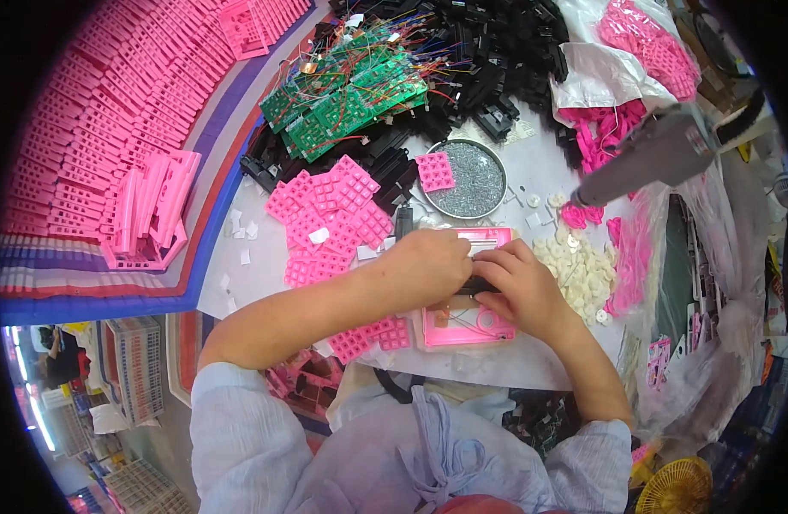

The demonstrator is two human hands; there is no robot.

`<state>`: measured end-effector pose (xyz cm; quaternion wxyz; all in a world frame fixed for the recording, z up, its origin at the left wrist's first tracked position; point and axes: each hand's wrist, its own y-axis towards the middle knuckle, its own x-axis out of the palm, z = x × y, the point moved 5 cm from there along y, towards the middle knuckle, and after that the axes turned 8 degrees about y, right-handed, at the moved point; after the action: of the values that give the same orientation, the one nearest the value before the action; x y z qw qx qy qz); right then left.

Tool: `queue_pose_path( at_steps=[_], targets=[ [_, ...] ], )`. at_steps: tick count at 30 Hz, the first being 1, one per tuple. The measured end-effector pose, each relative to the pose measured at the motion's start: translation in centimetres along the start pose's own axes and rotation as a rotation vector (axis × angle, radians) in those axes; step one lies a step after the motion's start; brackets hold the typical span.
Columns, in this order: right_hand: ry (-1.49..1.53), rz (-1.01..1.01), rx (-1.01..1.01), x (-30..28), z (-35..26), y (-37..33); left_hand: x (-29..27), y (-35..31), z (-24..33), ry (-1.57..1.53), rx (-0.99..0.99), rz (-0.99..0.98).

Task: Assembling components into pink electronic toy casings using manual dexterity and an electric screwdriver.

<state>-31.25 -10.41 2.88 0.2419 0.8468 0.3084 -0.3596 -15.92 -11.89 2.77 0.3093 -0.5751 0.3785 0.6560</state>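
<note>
Grip first: what have we got?

"Our right hand (531, 287) closes its fingers on a black part (472, 287); whether our curled left hand (441, 261) holds anything, we can't tell."

"And around us, biggest first?"

"Our white table (261, 278), a pile of pink keypads (330, 218), the pink case (467, 340) under our hands and that part, then a dish (504, 178) of tiny metal pieces (473, 176)."

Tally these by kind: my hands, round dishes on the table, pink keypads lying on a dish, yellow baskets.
Left hand and right hand: 2
Dish: 1
Keypad: 1
Basket: 1
Total: 5
</note>
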Motion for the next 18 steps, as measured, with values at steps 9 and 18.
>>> queue_pose_path(
  at_steps=[9, 18],
  targets=[
    [-0.038, -0.037, -0.003, 0.3, -0.4, 0.4, 1.5, -2.2, -1.0, -0.486, -0.367, 0.082],
    [-0.280, 0.029, -0.019, 0.8, -2.2, 0.2, 2.8, -0.8, -2.7, -0.651, -0.404, 0.042]
  ],
)
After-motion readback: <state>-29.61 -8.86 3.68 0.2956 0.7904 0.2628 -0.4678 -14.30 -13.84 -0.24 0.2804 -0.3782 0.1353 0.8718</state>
